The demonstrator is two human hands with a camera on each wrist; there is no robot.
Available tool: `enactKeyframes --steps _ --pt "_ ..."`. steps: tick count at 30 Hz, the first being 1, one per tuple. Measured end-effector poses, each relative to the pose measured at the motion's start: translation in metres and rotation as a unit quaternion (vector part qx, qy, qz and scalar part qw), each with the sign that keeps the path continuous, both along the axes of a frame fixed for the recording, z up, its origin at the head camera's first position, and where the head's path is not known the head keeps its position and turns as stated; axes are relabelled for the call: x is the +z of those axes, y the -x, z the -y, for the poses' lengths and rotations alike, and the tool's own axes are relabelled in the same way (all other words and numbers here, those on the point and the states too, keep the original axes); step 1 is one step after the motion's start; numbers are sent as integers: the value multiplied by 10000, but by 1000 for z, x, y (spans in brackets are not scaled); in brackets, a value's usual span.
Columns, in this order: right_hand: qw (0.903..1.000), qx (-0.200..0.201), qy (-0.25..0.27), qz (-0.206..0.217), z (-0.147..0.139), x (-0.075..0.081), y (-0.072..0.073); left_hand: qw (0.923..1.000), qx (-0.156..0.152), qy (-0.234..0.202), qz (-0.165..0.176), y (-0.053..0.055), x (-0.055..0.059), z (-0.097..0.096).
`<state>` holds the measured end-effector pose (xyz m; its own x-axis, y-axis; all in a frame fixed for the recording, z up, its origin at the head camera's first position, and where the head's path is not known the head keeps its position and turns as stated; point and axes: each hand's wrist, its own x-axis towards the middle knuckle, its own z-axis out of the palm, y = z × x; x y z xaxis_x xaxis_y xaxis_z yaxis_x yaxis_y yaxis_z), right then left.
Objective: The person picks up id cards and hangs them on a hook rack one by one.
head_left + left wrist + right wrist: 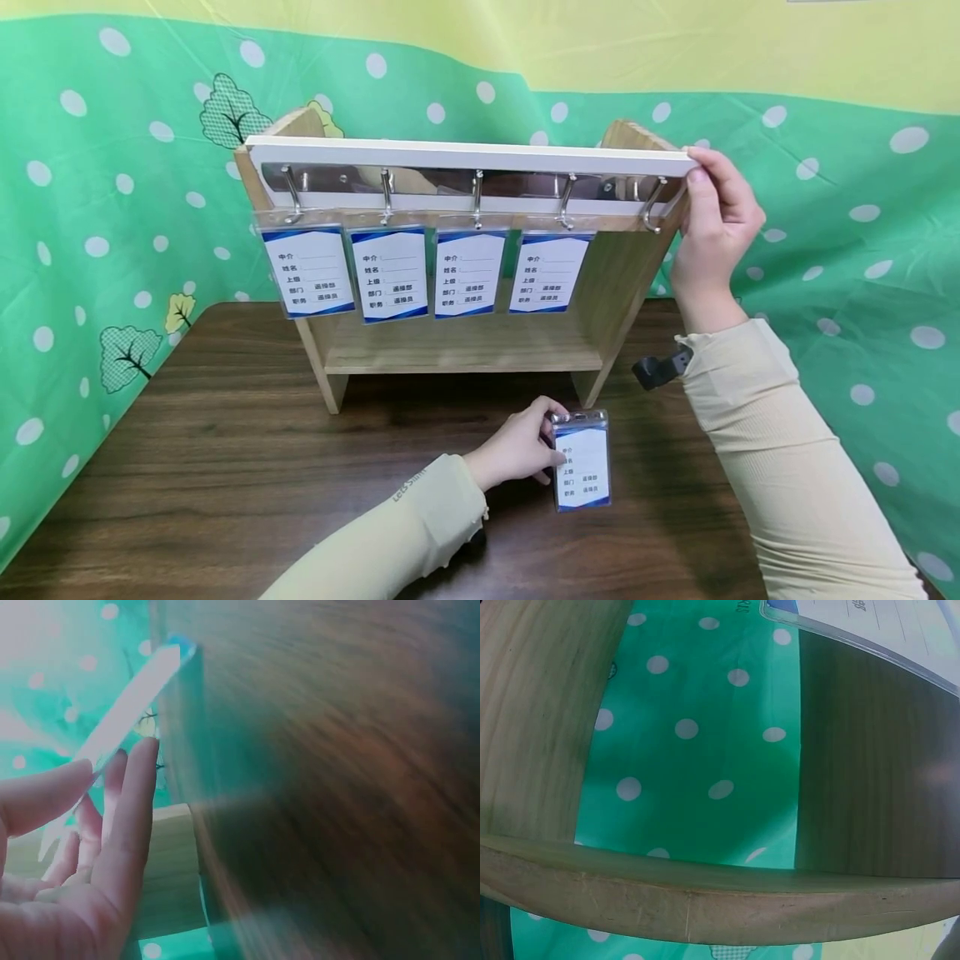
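Note:
My left hand [517, 447] pinches a clear-sleeved name badge [587, 468] by its left edge, low in front of the wooden stand. In the left wrist view, the thumb and fingertips grip this badge [131, 701], which appears nearly edge-on. My right hand [717, 225] holds the right end of the white hook rail [465, 152], thumb on its front. Several similar badges hang from the rail's hooks, among them the leftmost badge [309, 271] and the rightmost hanging badge [551, 272]. At the far right, one hook [652, 208] carries no badge.
The wooden stand [465, 354] stands on a dark brown table [225, 475], its side panel [690, 907] crossing the right wrist view. Behind hangs a green and yellow dotted cloth [847, 275]. Dark straps, one visible as a wrist strap [663, 367], sit by my sleeves.

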<state>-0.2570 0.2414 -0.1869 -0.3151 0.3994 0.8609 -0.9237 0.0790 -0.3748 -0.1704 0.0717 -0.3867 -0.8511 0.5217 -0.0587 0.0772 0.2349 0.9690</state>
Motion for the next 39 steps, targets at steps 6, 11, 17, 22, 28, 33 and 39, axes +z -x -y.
enactKeyframes --steps 6,11,17,22,28,33,39 --pt "9999 -84 -79 25 0 0 0 9998 -166 -125 -9 -1 6 -1" --pt "9999 -115 -93 42 0 0 -1 9985 -288 -51 -473 -3 12 0" --pt "10000 -74 -60 26 1 1 -1 9973 -211 -77 -704 -6 23 2" --pt "10000 13 32 -6 1 0 0 9966 -130 -228 -779 -8 35 4" --pt "10000 39 63 -14 1 0 0 9950 -5 -329 -943 -10 46 8" --pt "10000 7 21 -2 1 0 0 9945 90 -373 -977 -12 52 11" --pt "10000 -1 -11 8 1 0 0 9926 182 -302 -1165 -15 57 12"
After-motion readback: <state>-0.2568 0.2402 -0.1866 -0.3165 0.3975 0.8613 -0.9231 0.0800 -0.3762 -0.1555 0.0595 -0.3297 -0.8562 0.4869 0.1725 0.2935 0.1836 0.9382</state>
